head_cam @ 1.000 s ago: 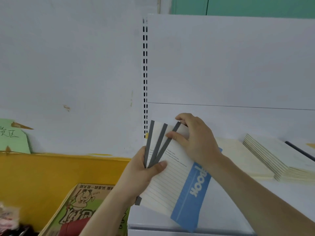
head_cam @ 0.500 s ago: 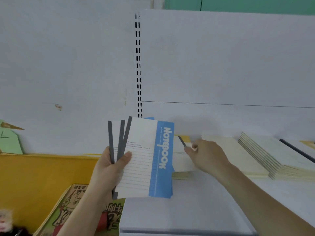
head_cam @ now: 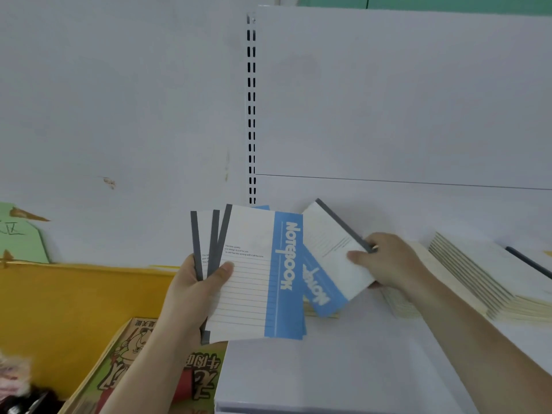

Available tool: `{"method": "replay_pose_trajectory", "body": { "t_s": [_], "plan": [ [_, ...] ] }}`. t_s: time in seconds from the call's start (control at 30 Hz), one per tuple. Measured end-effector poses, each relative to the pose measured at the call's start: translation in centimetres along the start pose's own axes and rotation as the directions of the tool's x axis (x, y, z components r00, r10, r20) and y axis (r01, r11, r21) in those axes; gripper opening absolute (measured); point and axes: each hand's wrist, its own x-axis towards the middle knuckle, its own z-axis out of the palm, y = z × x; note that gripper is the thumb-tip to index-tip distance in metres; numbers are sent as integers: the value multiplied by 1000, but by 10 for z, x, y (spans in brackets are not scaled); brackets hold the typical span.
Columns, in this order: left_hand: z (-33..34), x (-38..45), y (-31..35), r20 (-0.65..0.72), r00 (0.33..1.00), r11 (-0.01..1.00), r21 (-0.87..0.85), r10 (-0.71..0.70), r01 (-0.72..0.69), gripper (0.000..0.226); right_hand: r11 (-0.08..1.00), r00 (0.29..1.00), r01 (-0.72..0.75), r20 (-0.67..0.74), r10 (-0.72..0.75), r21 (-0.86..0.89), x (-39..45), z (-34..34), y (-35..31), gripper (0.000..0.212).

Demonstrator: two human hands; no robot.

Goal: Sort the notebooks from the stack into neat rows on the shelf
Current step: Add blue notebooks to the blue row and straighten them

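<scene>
Left hand (head_cam: 194, 289) up front, thumb clamped across a fanned stack of white-and-blue lined notebooks with grey spines (head_cam: 248, 273), held upright over the near left corner of the flat white shelf (head_cam: 343, 369). Right hand (head_cam: 385, 264) is out over the shelf, fingers and thumb pinching one single white-and-blue notebook (head_cam: 331, 258), tilted, its low corner above what looks like a short cream pile that's mostly hidden. Best play, I'd say: flatten that book, square its grey spine with the pile underneath, let it settle before letting go, and keep the fan tight so nothing slides out. Further right, slanted rows of cream-edged notebooks (head_cam: 478, 282) already lie overlapped on the shelf. Lower left, an open cardboard box with green cartoon print (head_cam: 125, 351) — contents can't be made out.
</scene>
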Motion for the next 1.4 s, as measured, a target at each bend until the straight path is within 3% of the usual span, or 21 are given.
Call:
{"method": "replay_pose_trajectory", "body": {
  "t_s": [0.1, 0.27, 0.4, 0.53, 0.63, 0.67, 0.73, 0.87, 1.0, 1.13, 1.4],
  "plan": [
    [1, 3, 2, 0, 1000, 1000, -6, -3, 3, 20, 990, 974, 138, -178, -139, -22, 1, -22, -3, 16],
    [3, 8, 1, 0, 1000, 1000, 12, -2, 2, 20, 953, 935, 265, -282, -216, 149, -11, -58, -16, 10],
    [3, 11, -2, -1, 1000, 1000, 22, -9, 9, 19, 920, 935, 269, -306, -178, 285, -21, -70, -23, 17],
    [2, 12, -2, 19, 1000, 999, 32, -7, 7, 21, 840, 870, 298, -492, -43, 453, -24, -73, -21, 27],
    [2, 13, -2, 26, 1000, 1000, 20, -8, 8, 20, 782, 843, 279, -532, 79, 558, -21, -75, -18, 66],
    [2, 12, -2, 34, 999, 1000, 27, -6, 5, 19, 770, 848, 277, -523, 85, 574, -20, -75, -18, 74],
    [4, 10, -2, 59, 998, 998, 55, 0, -3, 19, 768, 886, 259, -461, 53, 585, -19, -73, -21, 64],
    [11, 4, -1, 138, 990, 997, 74, -4, -6, 20, 900, 971, 226, -161, -178, 372, -21, -57, -30, 44],
    [16, -1, 0, 202, 979, 997, 81, -9, -8, 15, 948, 946, 318, 63, -317, 7, -18, -37, -37, 23],
    [21, -8, 0, 279, 960, 992, 122, 6, -42, 17, 902, 914, 405, 67, -399, -148, -4, -26, -40, 44],
    [42, -28, -1, 350, 931, 979, 130, 101, -155, 33, 848, 841, 506, 311, -443, -160, -4, -10, -69, 47]
  ]
}}
